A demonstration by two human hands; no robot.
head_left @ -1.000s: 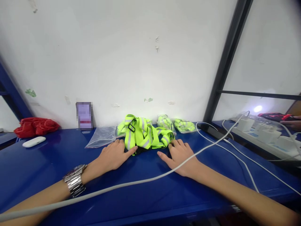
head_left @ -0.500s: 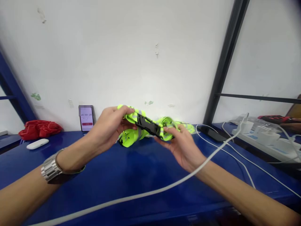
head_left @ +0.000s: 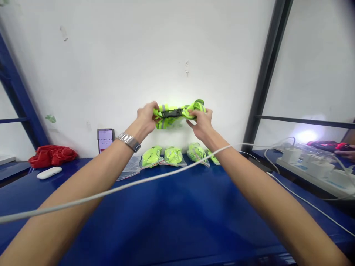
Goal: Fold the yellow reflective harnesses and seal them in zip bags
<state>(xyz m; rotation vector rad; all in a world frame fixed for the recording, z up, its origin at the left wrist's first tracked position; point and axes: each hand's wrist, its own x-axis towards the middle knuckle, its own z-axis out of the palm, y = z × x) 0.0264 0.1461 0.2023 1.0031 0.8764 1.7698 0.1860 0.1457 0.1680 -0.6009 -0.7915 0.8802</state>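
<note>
Raised in front of the white wall is a fluorescent yellow-green reflective strap (head_left: 164,108) with grey bands and a black side-release buckle (head_left: 172,113), which looks fastened. My left hand (head_left: 148,116) grips the strap left of the buckle. My right hand (head_left: 202,122) is closed on the looped strap just right of it. Below them, along the back of the blue table (head_left: 172,210), lie several clear zip bags with yellow-green bundles inside, among them one bag (head_left: 173,156) in the middle. A flat clear bag (head_left: 130,168) sits to their left, partly behind my left forearm.
A phone with a timer (head_left: 105,139) leans on the wall, near a red cloth bundle (head_left: 52,155) and a white case (head_left: 49,172). A white cable (head_left: 155,180) crosses in front of both forearms. Chargers on a power strip (head_left: 318,168) stand at right, with another person's hand (head_left: 346,152) beyond.
Both hands have lifted the buckled strap up and away from me, against the wall. The bagged bundles behind it have come into view. The white cable has shifted upward.
</note>
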